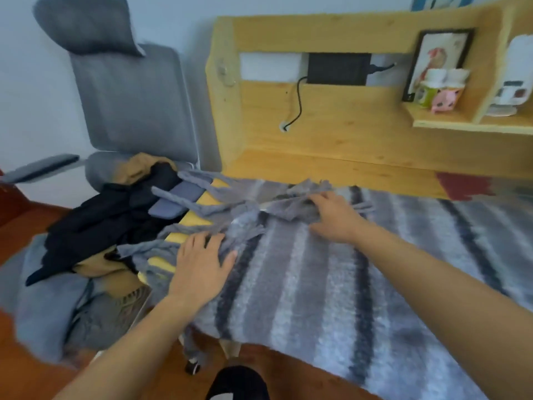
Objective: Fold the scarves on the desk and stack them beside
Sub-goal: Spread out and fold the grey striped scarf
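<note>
**Visitor:** What is the biggest thing in front of the person?

**Onlooker:** A wooden desk [331, 134], with a raised back panel and shelves well beyond both hands. Spread over its near half, under both hands and running off to the right of them, lies a large grey striped scarf [331, 284] with dark and pale bands. Its near edge hangs over the front of the desk.

**Visitor:** And to the left of the hands?

**Onlooker:** A grey office chair [127, 99] with a headrest, just beside the desk's left end. On its seat sits a heap of dark and tan clothes [95, 223], close to the left hand.

**Visitor:** Where are the hands themselves?

**Onlooker:** Both rest on the scarf's left end, where the fringe [196, 209] of long grey tassels spills over the desk edge towards the chair. The left hand [202, 267] lies flat, fingers spread, pressing the cloth near the front corner. The right hand [331, 217] sits farther back, palm down, fingers reaching into a bunched fold of the fringe; whether it pinches the cloth or only presses it, I cannot tell.

**Visitor:** Anything smaller?

**Onlooker:** Far beyond the right hand, a framed picture [438, 62] stands on a shelf, with small bottles [441, 88] in front of it. A black cable [297, 105] hangs down the back panel beyond the hands.
</note>
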`<state>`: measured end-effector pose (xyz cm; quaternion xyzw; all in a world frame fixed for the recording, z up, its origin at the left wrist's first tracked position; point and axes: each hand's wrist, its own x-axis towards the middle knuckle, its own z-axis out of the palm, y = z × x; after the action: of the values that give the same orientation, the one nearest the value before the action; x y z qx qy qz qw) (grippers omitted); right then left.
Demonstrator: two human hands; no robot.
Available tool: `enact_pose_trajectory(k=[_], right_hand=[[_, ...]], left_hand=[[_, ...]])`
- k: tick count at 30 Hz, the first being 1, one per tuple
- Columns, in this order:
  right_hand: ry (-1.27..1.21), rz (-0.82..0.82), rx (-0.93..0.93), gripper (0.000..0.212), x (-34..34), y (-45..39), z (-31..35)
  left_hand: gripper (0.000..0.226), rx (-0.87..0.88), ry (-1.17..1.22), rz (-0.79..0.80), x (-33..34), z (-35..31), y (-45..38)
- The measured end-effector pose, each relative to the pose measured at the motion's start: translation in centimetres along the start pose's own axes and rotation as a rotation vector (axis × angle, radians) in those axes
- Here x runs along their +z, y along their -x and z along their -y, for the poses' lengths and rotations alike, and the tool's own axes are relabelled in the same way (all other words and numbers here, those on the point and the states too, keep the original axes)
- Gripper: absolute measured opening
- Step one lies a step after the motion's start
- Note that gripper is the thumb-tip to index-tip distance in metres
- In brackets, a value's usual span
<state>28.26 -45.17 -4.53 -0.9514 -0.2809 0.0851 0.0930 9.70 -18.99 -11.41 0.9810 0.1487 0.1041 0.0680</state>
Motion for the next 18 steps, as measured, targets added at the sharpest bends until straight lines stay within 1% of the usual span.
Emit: enact_pose_trajectory(k=[2, 3, 4, 6, 7, 8, 9, 10, 11, 12, 13, 15, 16, 17, 18], right_hand=[[0.085, 0.066, -0.014, 0.087, 0.1, -3.5, 2.2], [0.142, 0.087, 0.008, 0.088, 0.1, -4.9, 3.0], [0.196, 0.085, 0.040, 0.084, 0.1, -6.4, 3.6], [0.313, 0.008, 0.112, 0.064, -0.4, -8.7, 4.2], [0.376, -0.040, 0.142, 0.051, -0.9, -9.6, 4.5], [0.421, -0.085, 0.162, 0.039, -1.5, -10.4, 4.8], [0.422, -0.139, 0.169, 0.031, -2.1, -10.9, 5.3], [0.395, -0.210, 0.159, 0.027, -2.8, -11.4, 5.8], [0.362, -0.294, 0.139, 0.025, -3.5, -11.7, 6.4], [0.344, -0.381, 0.112, 0.022, -4.0, -11.9, 7.3], [0.336, -0.453, 0.087, 0.020, -4.5, -11.9, 8.1], [0.327, -0.544, 0.042, 0.017, -5.2, -11.9, 9.6], [0.320, -0.559, 0.042, 0.017, -5.2, -12.1, 10.0], [0.304, -0.567, 0.053, 0.018, -5.2, -12.4, 10.4], [0.278, -0.582, 0.064, 0.019, -5.3, -12.7, 10.7]], left_hand=[[0.046, 0.043, 0.022, -0.115, 0.2, -0.2, 0.6], [0.041, 0.049, 0.030, -0.154, 0.1, -0.3, 0.7], [0.038, 0.049, 0.040, -0.177, 0.0, -0.3, 0.8], [0.038, 0.057, 0.059, -0.192, -0.2, -0.3, 0.9], [0.044, 0.049, 0.076, -0.185, -0.3, -0.4, 0.9], [0.054, 0.029, 0.100, -0.156, -0.5, -0.4, 0.9], [0.067, -0.002, 0.123, -0.113, -0.7, -0.5, 0.8], [0.076, -0.036, 0.135, -0.074, -0.8, -0.6, 0.8], [0.077, -0.059, 0.141, -0.052, -0.8, -0.5, 0.7], [0.070, -0.074, 0.138, -0.052, -0.9, -0.4, 0.8], [0.056, -0.082, 0.122, -0.062, -1.0, -0.2, 0.8], [0.034, -0.108, 0.143, -0.074, -1.6, -0.1, 0.8], [0.029, -0.131, 0.208, -0.092, -2.1, 0.0, 0.8], [0.029, -0.150, 0.303, -0.131, -2.9, 0.1, 0.8], [0.032, -0.161, 0.447, -0.168, -3.9, 0.1, 0.7]])
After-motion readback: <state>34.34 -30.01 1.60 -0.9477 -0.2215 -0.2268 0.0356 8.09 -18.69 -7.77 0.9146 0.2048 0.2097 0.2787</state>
